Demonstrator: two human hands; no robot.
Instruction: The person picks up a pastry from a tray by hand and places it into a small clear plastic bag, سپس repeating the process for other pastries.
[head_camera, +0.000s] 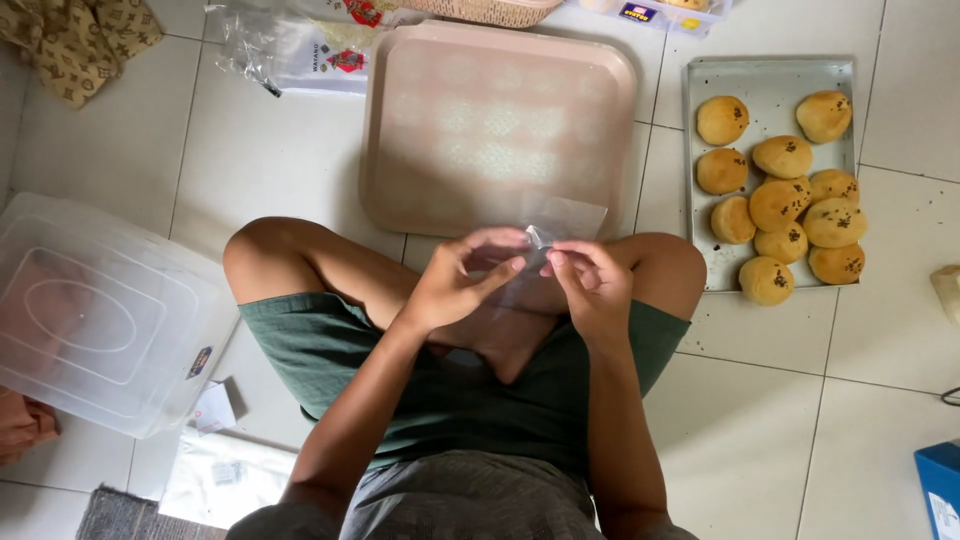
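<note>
Left hand (455, 285): thumb and fingers pinching one edge of a small clear plastic bag (545, 238).
Right hand (590, 283): fingertips pinching the bag's other edge.
Bag: over the crossed legs, at the near edge of an empty square pink plastic tray (420, 120).
Floor, right: metal baking tray (765, 75) holding round golden buns (781, 204).
Floor, left: clear plastic lid (95, 315).

Ten round golden buns (781, 203) with dark topping on one metal baking tray (770, 80), most bunched toward its right edge and near corner. One empty pink square tray (497, 125). One clear plastic lidded box (95, 315). One small clear plastic bag (560, 222) held between two hands: left hand (462, 280), right hand (590, 280). One patterned cloth (75, 40). One blue box (940, 490), partly cut off.
</note>
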